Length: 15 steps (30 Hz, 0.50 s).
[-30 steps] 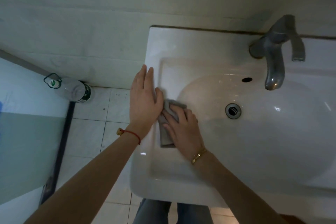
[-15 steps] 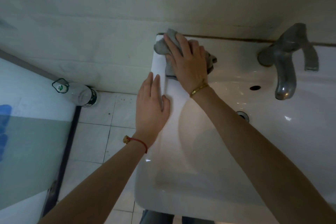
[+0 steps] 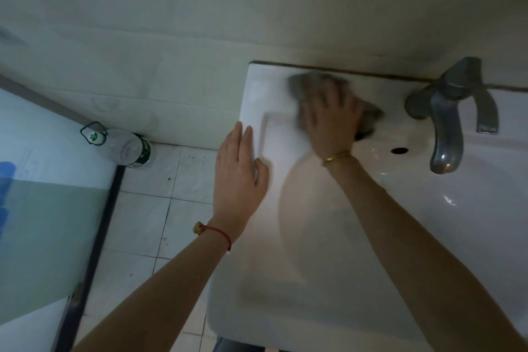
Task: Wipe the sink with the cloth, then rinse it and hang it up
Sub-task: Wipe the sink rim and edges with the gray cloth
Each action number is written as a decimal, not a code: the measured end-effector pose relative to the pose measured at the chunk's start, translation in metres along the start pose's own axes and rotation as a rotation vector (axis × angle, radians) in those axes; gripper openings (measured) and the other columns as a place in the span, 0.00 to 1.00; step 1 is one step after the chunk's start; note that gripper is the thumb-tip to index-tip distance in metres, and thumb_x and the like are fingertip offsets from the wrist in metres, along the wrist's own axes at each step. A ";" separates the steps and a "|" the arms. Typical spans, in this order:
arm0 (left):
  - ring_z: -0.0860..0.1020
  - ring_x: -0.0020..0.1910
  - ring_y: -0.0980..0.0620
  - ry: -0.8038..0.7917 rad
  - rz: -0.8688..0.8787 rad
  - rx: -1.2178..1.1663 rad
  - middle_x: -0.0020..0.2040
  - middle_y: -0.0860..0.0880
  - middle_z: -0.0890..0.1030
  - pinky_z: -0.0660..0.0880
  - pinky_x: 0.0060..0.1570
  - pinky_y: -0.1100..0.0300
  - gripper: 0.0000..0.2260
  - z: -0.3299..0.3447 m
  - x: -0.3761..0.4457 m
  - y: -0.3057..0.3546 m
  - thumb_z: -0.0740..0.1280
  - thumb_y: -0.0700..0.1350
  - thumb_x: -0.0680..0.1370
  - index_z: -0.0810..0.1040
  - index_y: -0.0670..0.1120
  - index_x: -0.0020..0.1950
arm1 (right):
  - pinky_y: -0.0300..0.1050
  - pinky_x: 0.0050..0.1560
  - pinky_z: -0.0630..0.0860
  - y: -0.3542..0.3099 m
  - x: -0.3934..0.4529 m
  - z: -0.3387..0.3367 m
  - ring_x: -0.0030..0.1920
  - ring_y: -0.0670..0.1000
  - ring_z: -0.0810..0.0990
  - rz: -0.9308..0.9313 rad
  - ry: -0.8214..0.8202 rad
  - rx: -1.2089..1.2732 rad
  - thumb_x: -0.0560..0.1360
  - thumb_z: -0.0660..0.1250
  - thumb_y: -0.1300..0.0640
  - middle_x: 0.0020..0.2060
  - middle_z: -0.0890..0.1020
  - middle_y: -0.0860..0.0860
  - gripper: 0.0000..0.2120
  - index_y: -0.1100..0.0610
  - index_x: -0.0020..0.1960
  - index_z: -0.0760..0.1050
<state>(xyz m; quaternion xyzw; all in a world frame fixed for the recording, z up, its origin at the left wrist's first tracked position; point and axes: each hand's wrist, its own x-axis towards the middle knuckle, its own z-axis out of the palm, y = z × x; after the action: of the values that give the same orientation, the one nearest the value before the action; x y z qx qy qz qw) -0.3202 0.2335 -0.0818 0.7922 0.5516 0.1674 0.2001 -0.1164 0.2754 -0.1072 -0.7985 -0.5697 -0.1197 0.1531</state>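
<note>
The wall fills the top of your view, pale and tiled, with a dark seam where it meets the sink. The sink is white and takes up the lower right; its bowl lies under your right forearm. To the left is a glass panel in a dark frame, standing on the tiled floor.

Your left hand lies flat on the sink's left rim, fingers straight and together, thumb out towards the bowl, gripping nothing. A red cord circles that wrist.

Your right hand is blurred; its fingers look spread and press down on the cloth, not curled round it. A gold bangle sits at that wrist.

The cloth is grey and bunched on the sink's back ledge, near the far left corner, showing beyond your fingertips and to the right of your hand, just left of the tap.

The tap is grey metal, its spout over the bowl, lever angled right. A clear bottle stands on the floor by the wall. The overflow hole is beside the spout.
</note>
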 end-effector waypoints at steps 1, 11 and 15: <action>0.59 0.77 0.46 0.003 0.000 0.004 0.78 0.42 0.61 0.57 0.77 0.51 0.25 0.001 0.000 -0.001 0.60 0.42 0.80 0.62 0.40 0.77 | 0.56 0.55 0.68 -0.023 0.002 0.003 0.59 0.63 0.74 -0.156 -0.053 0.015 0.78 0.55 0.44 0.64 0.76 0.54 0.21 0.48 0.67 0.73; 0.59 0.77 0.47 0.009 -0.010 -0.009 0.78 0.44 0.61 0.59 0.76 0.49 0.25 0.000 0.000 -0.001 0.61 0.43 0.80 0.61 0.41 0.77 | 0.61 0.59 0.68 0.093 -0.019 -0.008 0.64 0.65 0.70 0.108 -0.028 -0.014 0.81 0.50 0.41 0.67 0.73 0.56 0.23 0.50 0.70 0.70; 0.60 0.77 0.45 0.009 -0.011 -0.008 0.78 0.42 0.61 0.61 0.76 0.47 0.25 0.001 0.000 0.002 0.61 0.41 0.80 0.62 0.40 0.77 | 0.62 0.60 0.67 0.033 -0.007 0.001 0.59 0.66 0.74 0.139 0.016 0.029 0.79 0.57 0.45 0.64 0.76 0.56 0.18 0.49 0.65 0.75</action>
<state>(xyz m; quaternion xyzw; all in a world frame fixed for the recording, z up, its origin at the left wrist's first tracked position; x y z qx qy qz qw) -0.3184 0.2327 -0.0819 0.7877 0.5562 0.1719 0.2017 -0.0872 0.2598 -0.1141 -0.8328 -0.5134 -0.1068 0.1772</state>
